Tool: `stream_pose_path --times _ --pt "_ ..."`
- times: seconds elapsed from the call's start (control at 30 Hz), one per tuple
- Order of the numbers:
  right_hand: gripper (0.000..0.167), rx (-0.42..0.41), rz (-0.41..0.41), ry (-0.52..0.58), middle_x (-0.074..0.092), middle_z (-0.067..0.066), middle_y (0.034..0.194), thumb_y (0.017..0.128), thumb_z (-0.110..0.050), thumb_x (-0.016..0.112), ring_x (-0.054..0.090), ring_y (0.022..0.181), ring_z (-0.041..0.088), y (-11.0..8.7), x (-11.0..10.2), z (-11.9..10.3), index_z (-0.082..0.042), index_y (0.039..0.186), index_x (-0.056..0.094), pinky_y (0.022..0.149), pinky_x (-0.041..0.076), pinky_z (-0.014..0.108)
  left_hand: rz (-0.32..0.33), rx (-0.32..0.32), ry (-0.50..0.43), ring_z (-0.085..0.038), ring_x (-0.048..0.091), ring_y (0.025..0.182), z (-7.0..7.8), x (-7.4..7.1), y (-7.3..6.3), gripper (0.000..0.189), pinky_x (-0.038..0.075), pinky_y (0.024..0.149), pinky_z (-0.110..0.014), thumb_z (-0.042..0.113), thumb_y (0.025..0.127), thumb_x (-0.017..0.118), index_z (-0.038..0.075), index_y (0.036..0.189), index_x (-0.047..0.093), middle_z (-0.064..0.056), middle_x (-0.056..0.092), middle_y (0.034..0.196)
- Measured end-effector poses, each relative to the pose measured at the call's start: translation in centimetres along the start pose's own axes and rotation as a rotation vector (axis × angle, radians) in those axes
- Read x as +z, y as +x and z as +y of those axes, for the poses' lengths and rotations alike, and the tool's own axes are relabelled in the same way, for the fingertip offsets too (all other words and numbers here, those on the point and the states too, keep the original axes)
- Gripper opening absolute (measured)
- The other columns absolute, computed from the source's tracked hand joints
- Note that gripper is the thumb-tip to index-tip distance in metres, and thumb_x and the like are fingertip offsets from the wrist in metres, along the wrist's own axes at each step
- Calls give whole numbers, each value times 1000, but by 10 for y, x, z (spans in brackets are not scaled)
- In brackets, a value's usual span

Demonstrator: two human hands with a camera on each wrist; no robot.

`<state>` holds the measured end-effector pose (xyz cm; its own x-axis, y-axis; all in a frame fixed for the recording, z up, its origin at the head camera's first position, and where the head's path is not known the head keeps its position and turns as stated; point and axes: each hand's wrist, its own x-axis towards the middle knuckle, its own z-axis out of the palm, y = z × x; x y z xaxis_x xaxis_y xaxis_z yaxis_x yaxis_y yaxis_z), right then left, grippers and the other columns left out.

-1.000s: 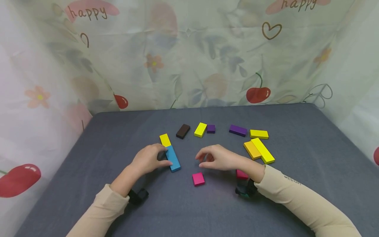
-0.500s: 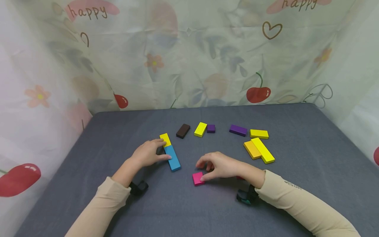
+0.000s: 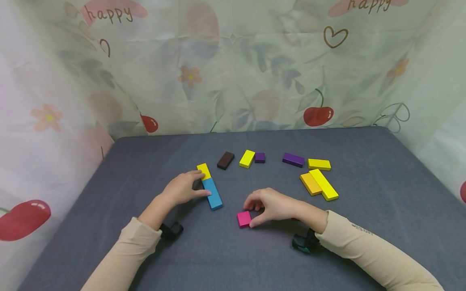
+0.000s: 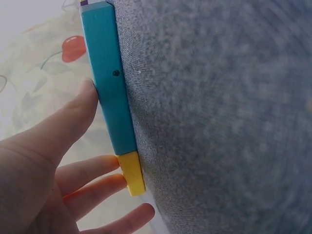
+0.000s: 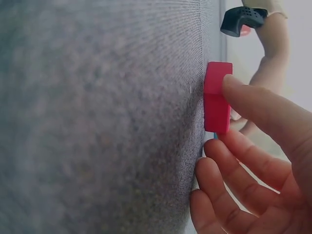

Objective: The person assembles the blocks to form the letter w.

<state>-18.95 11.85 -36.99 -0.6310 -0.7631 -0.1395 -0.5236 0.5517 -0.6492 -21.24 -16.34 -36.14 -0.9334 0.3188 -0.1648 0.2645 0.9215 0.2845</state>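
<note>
On the grey cloth, my left hand (image 3: 182, 188) touches a blue block (image 3: 212, 194) with its thumb and a yellow block (image 3: 204, 171) with its fingertips. These two blocks lie end to end in one slanting line. The left wrist view shows the fingers fairly straight along the side of the blue (image 4: 109, 83) and yellow (image 4: 132, 173) pieces. Near the middle front, my right hand (image 3: 274, 205) pinches a small pink block (image 3: 244, 219) between thumb and index fingertip. That pink block (image 5: 217, 112) still stands on the cloth; the other fingers curl loosely beside it.
Farther back lie a dark brown block (image 3: 225, 160), a yellow block (image 3: 247, 159), a small purple block (image 3: 260, 157) and a long purple block (image 3: 293, 160). At right are another yellow block (image 3: 319, 164), an orange block (image 3: 310, 184) and a long yellow block (image 3: 324, 185). My right wrist mostly hides a red piece.
My right hand has come down and toward me onto the pink block. My left fingers have shifted from the blue block to the yellow one. The blocks have hardly moved.
</note>
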Motion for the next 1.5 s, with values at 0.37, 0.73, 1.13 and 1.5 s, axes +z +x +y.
stream_pose_path --times 0.37,0.73,1.13,1.5 --pt "28 9 -9 17 65 -3 87 78 -27 76 56 79 7 2 1 -3 -12 99 65 72 49 18 9 -1 -8 -38 39 133 1 1 -1 70 35 107 -53 44 84 65 4 137 46 -19 40 145" --pt "25 20 34 20 66 -1 84 78 -24 75 57 77 7 4 0 -7 -10 97 66 71 49 17 5 -9 -14 -38 38 134 2 2 -1 71 34 108 -53 43 84 65 3 138 45 -19 39 146" --pt "26 33 74 10 65 0 84 78 -24 75 56 76 5 11 -2 -11 -8 96 65 69 47 15 -18 -15 -13 -40 36 134 4 0 0 70 33 108 -54 42 85 64 2 139 42 -20 36 148" --pt "25 43 103 8 66 1 81 77 -23 76 56 73 5 19 0 -14 -8 93 66 67 47 14 -26 -13 -5 -41 37 133 4 0 1 71 34 107 -54 43 85 64 3 140 42 -20 37 147"
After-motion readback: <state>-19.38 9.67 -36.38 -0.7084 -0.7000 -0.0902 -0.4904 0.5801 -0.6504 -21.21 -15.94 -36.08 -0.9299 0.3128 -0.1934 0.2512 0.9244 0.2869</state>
